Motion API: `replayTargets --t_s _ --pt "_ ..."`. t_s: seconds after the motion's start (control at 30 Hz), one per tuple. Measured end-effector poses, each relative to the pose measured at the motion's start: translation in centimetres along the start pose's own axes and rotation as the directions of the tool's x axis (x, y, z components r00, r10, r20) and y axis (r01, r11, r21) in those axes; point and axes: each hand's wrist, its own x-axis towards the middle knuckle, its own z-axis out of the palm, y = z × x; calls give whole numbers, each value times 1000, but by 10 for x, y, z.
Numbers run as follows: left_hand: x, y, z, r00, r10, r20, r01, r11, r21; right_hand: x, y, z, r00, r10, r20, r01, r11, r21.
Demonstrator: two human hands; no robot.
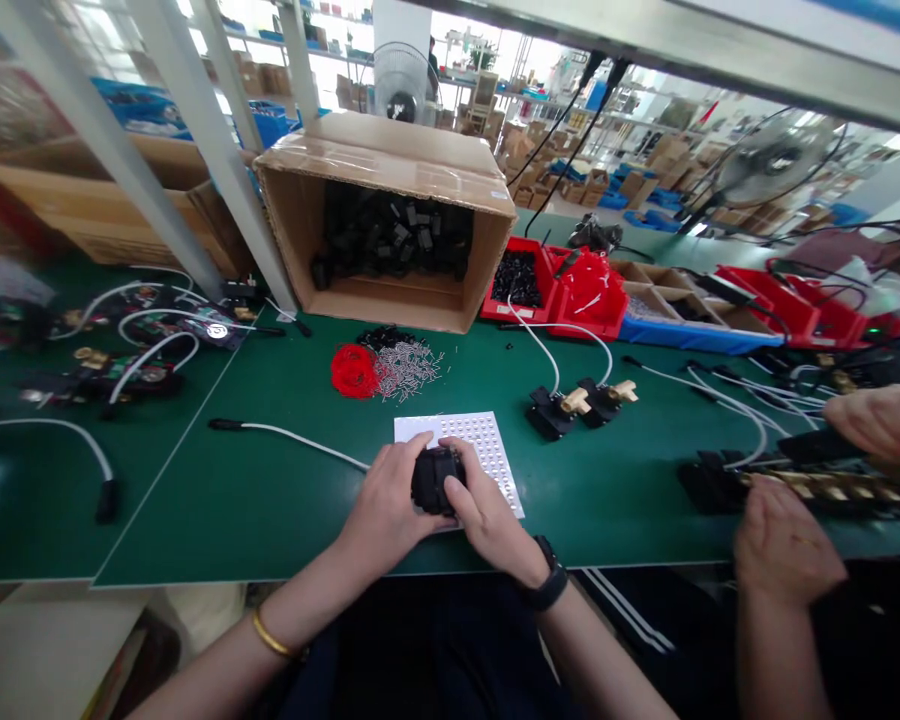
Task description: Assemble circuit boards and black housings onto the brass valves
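Both hands close round a black plastic housing (436, 480) above a white perforated sheet (487, 445). My left hand (390, 500) grips its left side, and my right hand (487, 515) has its thumb pressed on the near right part. From the left hand a white cable (300, 440) runs over the table to a black connector end. Whether that cable joins the housing is hidden by the fingers. Beyond the sheet lie a heap of small silver screws or pins (409, 370), a bundle of red rings (354, 371) and small black parts (386, 337).
A cardboard box (382, 310) of black housings lies on its side at the back. Red bins (589, 295) and a blue divided tray (701, 340) stand to its right. Two black units with brass fittings (574, 402) sit right of centre. A co-worker's hands (787, 540) handle brass-fitted parts at right.
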Motion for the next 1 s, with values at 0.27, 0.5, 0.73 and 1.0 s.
replayTargets --t_s 0.27,0.5,0.73,1.0 --pt "-13 -34 11 989 -127 -71 91 923 -374 9 5 17 985 169 22 -168 945 280" --pt "1 -52 -12 975 -117 187 216 682 -699 14 15 26 973 229 7 -221 930 295" --pt "16 -43 -11 928 -345 138 345 663 -664 14 21 27 974 225 -18 -215 950 227" --pt "14 -43 -36 999 -52 3 39 707 -707 22 31 21 987 -147 -60 132 970 -204"
